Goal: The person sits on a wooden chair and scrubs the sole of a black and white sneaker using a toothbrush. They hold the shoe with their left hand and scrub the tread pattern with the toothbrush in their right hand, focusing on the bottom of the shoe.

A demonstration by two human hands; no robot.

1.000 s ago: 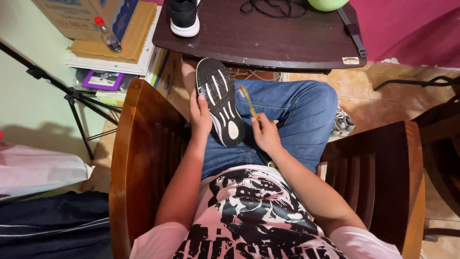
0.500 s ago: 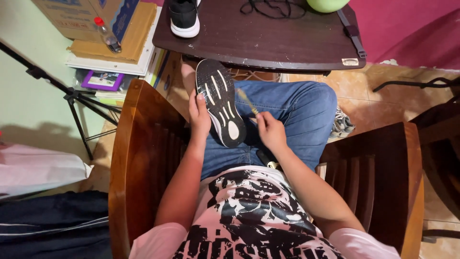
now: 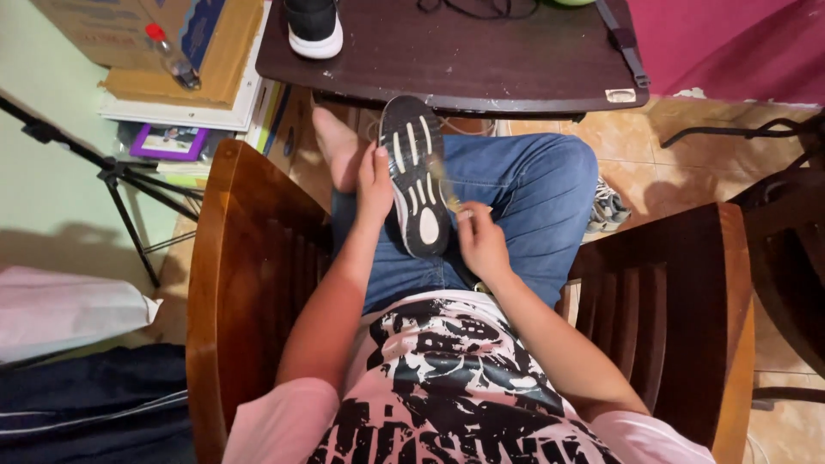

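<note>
You sit in a wooden chair [image 3: 223, 283] by a dark table [image 3: 481, 60]. The black shoe [image 3: 417, 185] lies sole up on your lap, below the table. It looks light and bendy; hold its side. Your left hand [image 3: 375, 182] grips that side. Your right hand [image 3: 481, 245] pinches a blurry little brush [image 3: 444, 187] against the sole.

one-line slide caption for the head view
Left hand steadies an upturned black sneaker on the lap; right hand brushes its sole.
</note>
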